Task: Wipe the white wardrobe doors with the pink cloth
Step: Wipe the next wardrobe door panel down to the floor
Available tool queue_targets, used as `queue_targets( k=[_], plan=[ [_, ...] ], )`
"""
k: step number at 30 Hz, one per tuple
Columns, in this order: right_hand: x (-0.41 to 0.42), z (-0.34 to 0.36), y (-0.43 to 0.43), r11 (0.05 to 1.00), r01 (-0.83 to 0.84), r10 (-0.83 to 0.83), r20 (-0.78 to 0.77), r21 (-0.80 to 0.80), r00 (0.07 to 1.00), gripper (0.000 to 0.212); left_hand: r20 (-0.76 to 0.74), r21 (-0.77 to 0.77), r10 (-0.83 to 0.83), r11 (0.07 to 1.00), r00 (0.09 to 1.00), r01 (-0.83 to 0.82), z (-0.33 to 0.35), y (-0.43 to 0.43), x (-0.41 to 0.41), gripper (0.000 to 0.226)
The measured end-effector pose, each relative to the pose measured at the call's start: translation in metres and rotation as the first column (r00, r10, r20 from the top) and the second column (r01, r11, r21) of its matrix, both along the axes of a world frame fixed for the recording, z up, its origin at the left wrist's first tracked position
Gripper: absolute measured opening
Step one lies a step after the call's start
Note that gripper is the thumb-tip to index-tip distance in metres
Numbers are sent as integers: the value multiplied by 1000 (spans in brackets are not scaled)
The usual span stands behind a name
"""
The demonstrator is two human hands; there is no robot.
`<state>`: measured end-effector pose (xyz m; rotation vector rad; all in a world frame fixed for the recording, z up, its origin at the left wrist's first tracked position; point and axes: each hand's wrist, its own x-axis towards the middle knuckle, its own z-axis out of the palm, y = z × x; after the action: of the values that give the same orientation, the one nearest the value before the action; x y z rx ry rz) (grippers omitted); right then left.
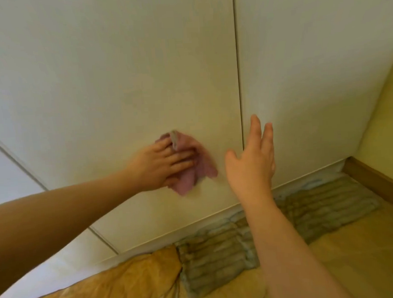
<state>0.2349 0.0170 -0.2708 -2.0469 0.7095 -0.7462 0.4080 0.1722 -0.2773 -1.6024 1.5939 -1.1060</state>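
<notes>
Two white wardrobe doors fill the view, the middle door (122, 72) and the right door (312, 61), split by a dark vertical gap. My left hand (162, 166) presses a crumpled pink cloth (201, 169) flat against the lower part of the middle door. My right hand (252, 159) is raised with fingers spread, holding nothing, just in front of the gap between the doors. Whether its fingertips touch the door I cannot tell.
A third white door (13, 174) shows at the left. Below the doors lie a grey ribbed mat (327, 205) and a rumpled yellow-orange blanket (121, 289). A yellow wall (387, 123) with a wooden skirting board (377, 179) closes the right side.
</notes>
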Motion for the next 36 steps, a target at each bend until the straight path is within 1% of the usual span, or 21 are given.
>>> queue_targets(
  k=[2, 3, 4, 5, 6, 7, 8, 9, 10, 11, 12, 14, 16, 18, 20, 22, 24, 29, 31, 34, 36],
  plan=[
    [0, 5, -2, 1000, 26, -27, 57, 7, 998, 76, 23, -250, 9, 968, 1000, -3, 30, -15, 2, 51],
    [0, 7, -3, 999, 41, -41, 84, 6, 996, 76, 15, -386, 52, 921, 999, -43, 41, -24, 0, 51],
    [1, 8, -3, 999, 49, -50, 95, 5, 994, 76, -4, -491, 86, 867, 996, -77, 43, -34, -3, 51],
    [1, 7, -2, 999, 49, -49, 86, 7, 995, 76, -31, -539, 97, 836, 995, -98, 37, -41, -8, 51],
    [0, 5, -1, 999, 42, -43, 63, 9, 997, 75, -79, -497, 103, 858, 992, -129, 24, -43, -12, 50],
    [-1, 1, 1, 999, 31, -31, 29, 12, 999, 75, -103, -374, 99, 918, 990, -131, 5, -41, -14, 50],
    [-2, -1, 2, 1000, 21, -21, -4, 2, 1000, 74, -91, -204, 83, 974, 992, -101, -12, -36, -15, 48],
    [-3, -4, 3, 1000, 14, -15, -35, -10, 999, 74, -78, -35, 68, 997, 995, -71, -23, -27, -15, 47],
    [-3, -7, 4, 1000, 11, -12, -57, -19, 998, 74, -73, 63, 59, 997, 996, -54, -26, -21, -14, 46],
    [-4, -7, 3, 1000, 12, -14, -69, -27, 998, 73, -85, 82, 45, 996, 995, -38, -21, -19, -14, 45],
    [-4, -7, 3, 999, 14, -16, -73, -29, 997, 73, -104, 42, 29, 999, 994, -25, -14, -22, -14, 43],
    [-5, -7, 3, 999, 26, -28, -60, -27, 998, 73, -113, -157, 39, 986, 993, -57, 5, -37, -16, 45],
    [-3, -9, 6, 998, 52, -53, -20, -42, 998, 73, -85, -387, 92, 914, 992, -118, 24, -57, -20, 46],
    [-2, -12, 9, 993, 104, -102, 42, -53, 994, 73, -32, -479, 102, 872, 994, -105, 29, -73, -21, 47],
    [-3, -15, 14, 988, 140, -134, 96, -59, 986, 73, -27, -413, 92, 906, 995, -95, 16, -81, -25, 49],
    [-3, -18, 18, 986, 152, -141, 140, -71, 980, 71, -70, -259, 89, 960, 994, -104, -3, -85, -28, 49],
    [1, -21, 22, 985, 148, -130, 177, -91, 976, 71, -88, -155, 122, 979, 989, -135, -13, -81, -27, 47],
    [9, -31, 33, 986, 134, -123, 111, -98, 986, 72, -63, 82, 136, 988, 989, -130, -50, -18, -15, 51],
    [12, -33, 39, 990, 108, -101, 75, -90, 992, 73, -88, 128, 161, 980, 983, -149, -68, 14, -6, 53],
    [14, -40, 46, 993, 66, -64, 24, -100, 998, 72, -106, 97, 115, 990, 988, -105, -87, 52, 5, 47],
    [15, -47, 47, 993, 54, -56, -13, -101, 998, 71, -190, 151, 136, 983, 972, -108, -79, 67, 5, 53]
  ],
)
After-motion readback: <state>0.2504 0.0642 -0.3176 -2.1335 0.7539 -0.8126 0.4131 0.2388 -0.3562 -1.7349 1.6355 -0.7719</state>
